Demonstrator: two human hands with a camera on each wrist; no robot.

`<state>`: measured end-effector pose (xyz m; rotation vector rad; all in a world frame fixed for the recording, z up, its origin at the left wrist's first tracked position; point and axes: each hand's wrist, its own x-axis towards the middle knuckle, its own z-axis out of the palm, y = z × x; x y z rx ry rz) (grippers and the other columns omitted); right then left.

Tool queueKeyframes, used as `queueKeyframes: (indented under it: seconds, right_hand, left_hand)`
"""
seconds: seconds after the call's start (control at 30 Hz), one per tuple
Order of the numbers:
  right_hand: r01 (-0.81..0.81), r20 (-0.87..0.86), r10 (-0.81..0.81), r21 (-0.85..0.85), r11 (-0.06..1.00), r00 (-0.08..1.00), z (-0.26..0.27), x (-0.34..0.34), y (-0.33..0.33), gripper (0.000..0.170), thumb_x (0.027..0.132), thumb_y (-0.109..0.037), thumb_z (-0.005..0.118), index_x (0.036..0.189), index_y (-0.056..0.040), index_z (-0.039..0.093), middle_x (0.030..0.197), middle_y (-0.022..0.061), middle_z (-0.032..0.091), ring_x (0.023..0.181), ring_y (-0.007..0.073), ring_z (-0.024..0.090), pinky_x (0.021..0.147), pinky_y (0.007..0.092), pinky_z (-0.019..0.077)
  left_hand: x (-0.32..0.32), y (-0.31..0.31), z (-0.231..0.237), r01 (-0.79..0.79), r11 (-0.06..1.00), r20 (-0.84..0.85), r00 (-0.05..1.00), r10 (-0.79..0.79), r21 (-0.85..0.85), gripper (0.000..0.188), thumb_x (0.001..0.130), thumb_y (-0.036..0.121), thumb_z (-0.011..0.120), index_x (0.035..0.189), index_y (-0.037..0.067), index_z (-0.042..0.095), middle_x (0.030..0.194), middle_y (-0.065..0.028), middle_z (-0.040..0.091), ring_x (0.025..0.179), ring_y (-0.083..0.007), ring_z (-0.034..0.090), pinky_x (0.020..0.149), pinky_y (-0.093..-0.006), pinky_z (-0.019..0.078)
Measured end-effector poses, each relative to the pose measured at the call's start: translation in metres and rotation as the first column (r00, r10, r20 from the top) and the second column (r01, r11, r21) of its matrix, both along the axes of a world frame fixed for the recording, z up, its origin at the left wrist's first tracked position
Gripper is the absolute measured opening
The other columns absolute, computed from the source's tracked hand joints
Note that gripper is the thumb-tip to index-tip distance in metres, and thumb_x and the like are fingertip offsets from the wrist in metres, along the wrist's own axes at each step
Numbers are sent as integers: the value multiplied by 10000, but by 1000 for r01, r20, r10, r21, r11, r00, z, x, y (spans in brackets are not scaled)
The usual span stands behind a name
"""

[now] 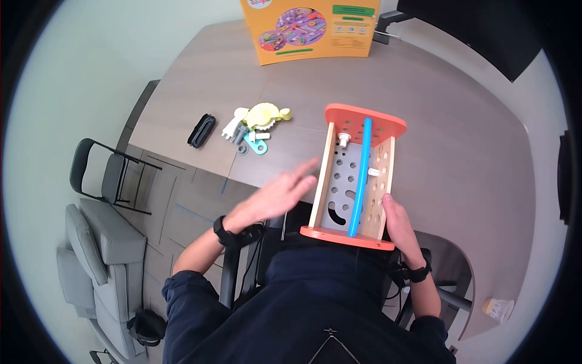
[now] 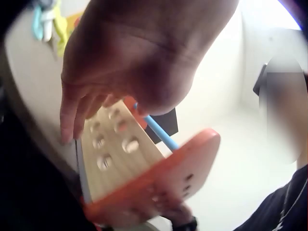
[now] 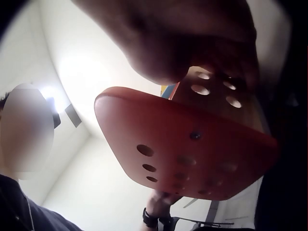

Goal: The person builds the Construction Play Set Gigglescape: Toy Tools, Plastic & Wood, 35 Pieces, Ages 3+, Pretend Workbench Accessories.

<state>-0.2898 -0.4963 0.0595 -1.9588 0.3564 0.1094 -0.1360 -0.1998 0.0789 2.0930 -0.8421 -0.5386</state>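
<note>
A toy toolbox with red ends, holed wooden side walls and a blue rod handle sits at the table's near edge. My right hand grips its right side wall, thumb at the top rim; most of those fingers are hidden. Beside the opposite wall, my left hand has its fingers extended and holds nothing. In the left wrist view this hand hangs over the holed wall. A white peg stands inside near the far end, and another white peg pokes from the right wall.
Left of the toolbox lie yellow toy pieces, a turquoise link and a grey ring. A black case is farther left. An orange box stands at the back. A cup is at the lower right.
</note>
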Motion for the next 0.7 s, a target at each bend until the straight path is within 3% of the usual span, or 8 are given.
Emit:
queueKeyframes:
  seconds: [0.03,0.07,0.1,0.13,0.2,0.3,0.6,0.7]
  right_hand:
    - [-7,-2,7,-30,1000,1000,2,-1,-1,634,1161,-449,323,1191,113,614,1045,334,693,1035,455,686,912,472,501]
    - [-6,-17,6,-12,1000,1000,-1,-2,-5,633,1163,-444,319,1205,113,615,1057,329,702,1044,442,692,917,467,504]
    - [-5,-32,5,7,1000,999,-4,-4,-11,632,1165,-440,315,1219,113,617,1070,324,710,1053,429,698,922,463,507]
    - [-3,-46,4,25,1000,999,-6,-4,-15,631,1166,-435,311,1232,112,618,1082,319,718,1063,417,704,927,459,510]
    - [-9,-17,10,45,999,1000,3,-4,-15,605,1170,-401,304,1408,80,583,1234,286,725,1155,366,711,998,428,530]
    - [-1,27,0,47,999,1000,6,-4,-18,578,1171,-372,299,1544,23,497,1343,248,702,1210,332,704,1044,413,543]
    - [-18,44,22,-81,997,999,15,-4,-16,606,1169,-397,313,1521,54,514,1252,220,745,1116,339,729,966,425,563]
    - [-20,122,24,-32,999,992,12,-4,-19,613,1169,-392,315,1542,68,476,1262,206,743,1125,323,724,963,418,556]
  left_hand:
    - [10,8,10,-115,984,184,979,90,132,501,1125,345,488,1555,89,499,1302,-250,685,1070,-410,727,958,-453,571]
    - [25,19,6,-225,971,362,914,184,76,368,1102,258,531,1428,101,598,1203,-225,701,943,-407,734,846,-479,591]
    - [41,31,4,-325,944,481,839,256,64,266,1058,170,550,1283,51,629,1136,-209,683,924,-435,715,800,-525,589]
    - [61,49,1,-380,919,566,782,260,103,261,1035,140,571,1276,61,629,1132,-204,692,929,-441,715,784,-534,588]
    - [86,74,-2,-511,833,659,704,266,210,274,1011,112,595,1283,83,615,1063,-207,698,857,-429,726,682,-543,582]
    - [103,92,-11,-546,791,693,683,229,276,273,1009,123,614,1280,86,620,1038,-193,698,821,-407,731,649,-518,580]
    - [115,93,-20,-489,797,806,592,5,354,240,975,101,652,1213,83,628,995,-145,652,790,-327,736,592,-424,574]
    - [117,92,-18,-470,789,820,568,-74,397,239,946,43,623,1181,80,613,1003,-141,629,811,-301,752,601,-417,585]
